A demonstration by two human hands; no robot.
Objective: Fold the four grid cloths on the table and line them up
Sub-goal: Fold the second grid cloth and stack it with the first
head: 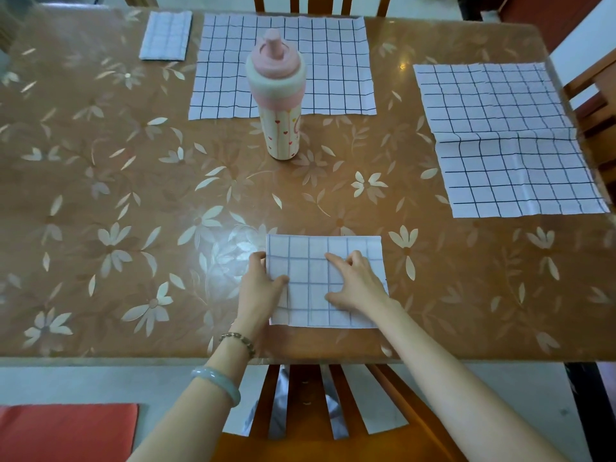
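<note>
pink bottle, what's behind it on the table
An unfolded grid cloth lies flat behind the pink bottle. The bottle hides part of the cloth's middle and near edge, so what lies there cannot be seen.

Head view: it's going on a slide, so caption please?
Both hands press a part-folded grid cloth; one is folded, two lie flat.

A pink-capped bottle (279, 105) stands upright on the floral table (133, 195).

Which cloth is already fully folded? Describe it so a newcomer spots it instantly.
Start at the pink-capped bottle mid-table, then look to the table's far left corner. The small folded cloth lies there, left of a spread cloth; it is the narrowest, most compact one, untouched by either hand.
</note>
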